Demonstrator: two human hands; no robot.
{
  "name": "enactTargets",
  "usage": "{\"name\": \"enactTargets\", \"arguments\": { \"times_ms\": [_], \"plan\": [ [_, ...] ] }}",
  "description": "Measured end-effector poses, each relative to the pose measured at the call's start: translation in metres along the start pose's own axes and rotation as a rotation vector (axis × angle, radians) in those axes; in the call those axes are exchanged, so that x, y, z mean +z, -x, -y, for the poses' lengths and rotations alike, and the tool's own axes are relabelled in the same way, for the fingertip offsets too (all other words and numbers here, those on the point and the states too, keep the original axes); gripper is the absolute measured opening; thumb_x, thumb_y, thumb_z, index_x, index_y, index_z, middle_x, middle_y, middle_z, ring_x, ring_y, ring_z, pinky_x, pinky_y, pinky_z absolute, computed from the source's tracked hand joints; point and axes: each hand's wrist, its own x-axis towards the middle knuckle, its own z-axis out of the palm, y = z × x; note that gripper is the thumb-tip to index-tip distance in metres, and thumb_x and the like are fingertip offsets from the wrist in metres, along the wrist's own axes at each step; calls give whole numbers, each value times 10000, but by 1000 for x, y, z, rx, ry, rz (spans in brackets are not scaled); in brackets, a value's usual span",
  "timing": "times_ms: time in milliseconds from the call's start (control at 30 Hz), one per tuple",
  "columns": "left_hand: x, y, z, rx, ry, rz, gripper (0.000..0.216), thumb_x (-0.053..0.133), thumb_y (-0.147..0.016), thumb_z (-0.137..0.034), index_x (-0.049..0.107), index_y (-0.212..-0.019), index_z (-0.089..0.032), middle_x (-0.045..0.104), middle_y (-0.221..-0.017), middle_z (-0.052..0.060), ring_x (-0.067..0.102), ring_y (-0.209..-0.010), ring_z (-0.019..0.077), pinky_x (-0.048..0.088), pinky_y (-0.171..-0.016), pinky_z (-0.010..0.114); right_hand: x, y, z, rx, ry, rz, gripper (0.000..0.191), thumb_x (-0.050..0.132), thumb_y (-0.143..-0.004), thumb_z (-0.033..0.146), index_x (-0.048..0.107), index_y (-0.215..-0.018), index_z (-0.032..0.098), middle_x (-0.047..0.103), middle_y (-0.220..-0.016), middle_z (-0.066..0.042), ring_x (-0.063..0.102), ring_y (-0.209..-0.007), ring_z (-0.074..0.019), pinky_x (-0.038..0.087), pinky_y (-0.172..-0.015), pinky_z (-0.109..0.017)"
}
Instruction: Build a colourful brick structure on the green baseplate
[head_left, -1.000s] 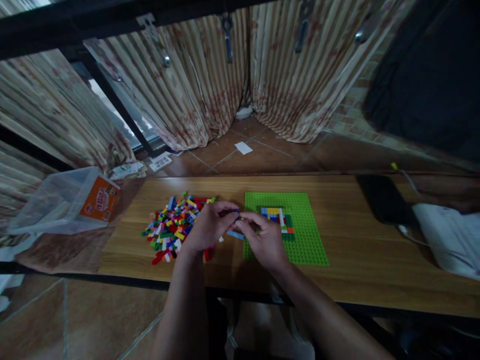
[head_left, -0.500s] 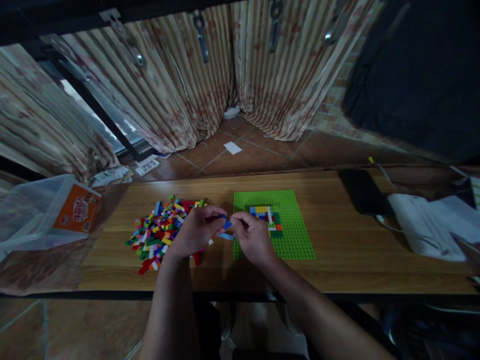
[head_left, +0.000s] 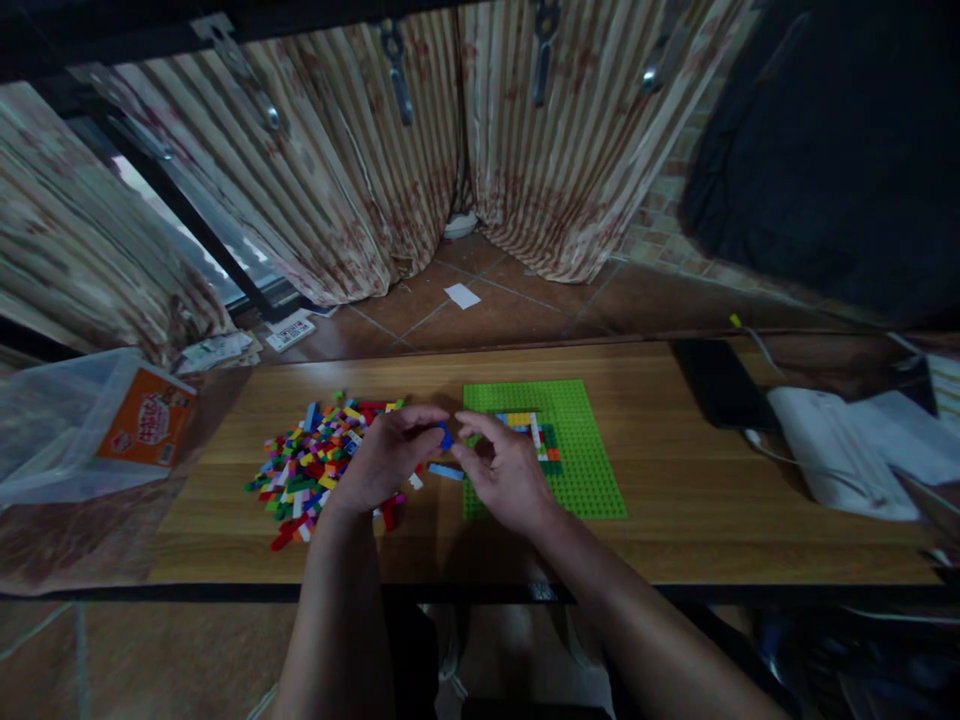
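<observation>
My left hand pinches a blue toy brick between thumb and fingers, above the table between the brick pile and the green baseplate. Close by on the right, my right hand has its thumb and forefinger apart, with nothing visible between them. It hovers over the left part of the green baseplate. On that plate a small build of coloured bricks is partly hidden by my right hand. A light blue long brick lies on the table below the hands.
A heap of loose mixed bricks spreads over the left of the wooden table. Beyond the table's left end stands a clear plastic bin. On the right lie a black tablet-like device and a white object with a cable.
My right thumb and forefinger have come away from the blue brick and spread apart. The brick stays in my left hand. The whole view has shifted slightly.
</observation>
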Motion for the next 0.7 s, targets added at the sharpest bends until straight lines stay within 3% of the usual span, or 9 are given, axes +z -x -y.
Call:
{"name": "enactTargets", "arguments": {
  "times_ms": [100, 167, 367, 567, 700],
  "plan": [
    [4, -1, -1, 1, 19, 127, 323, 712, -763, -343, 687, -1011, -137, 727, -989, 81, 673, -855, 181, 538, -761, 283, -8, -2, 1, -70, -8, 95, 396, 618, -867, 234, 592, -1260, 193, 680, -1063, -71, 634, -862, -162, 519, -769, -307],
    [7, 0, -2, -14, 29, 184, 339, 713, -767, -329, 668, -1038, -130, 722, -997, 88, 668, -846, 177, 528, -750, 279, -13, -4, 0, -90, -6, 134, 337, 625, -872, 225, 627, -1209, 212, 680, -1051, -63, 628, -900, -163, 507, -795, -312],
    [10, 2, -3, -32, 70, 227, 486, 740, -745, -308, 593, -1180, -147, 707, -1040, 92, 652, -864, 174, 506, -739, 274, -34, -3, 0, -94, -39, 292, 237, 670, -852, 247, 667, -1088, 239, 686, -963, -9, 615, -832, -135, 478, -762, -289],
    [21, -2, -7, -15, 72, 258, 362, 719, -753, -329, 634, -1059, -156, 707, -965, 71, 639, -817, 162, 486, -706, 265, -40, 1, 0, -83, 43, 230, 203, 703, -814, 251, 682, -1016, 236, 653, -832, 15, 583, -747, -128, 454, -707, -274],
    [29, -7, -4, -26, 79, 246, 338, 713, -746, -356, 646, -1006, -151, 690, -896, 49, 621, -760, 145, 475, -681, 256, -43, 2, -3, -85, 76, 191, 203, 685, -825, 246, 690, -1028, 236, 677, -855, -3, 604, -756, -137, 470, -706, -278]
  ]
}}
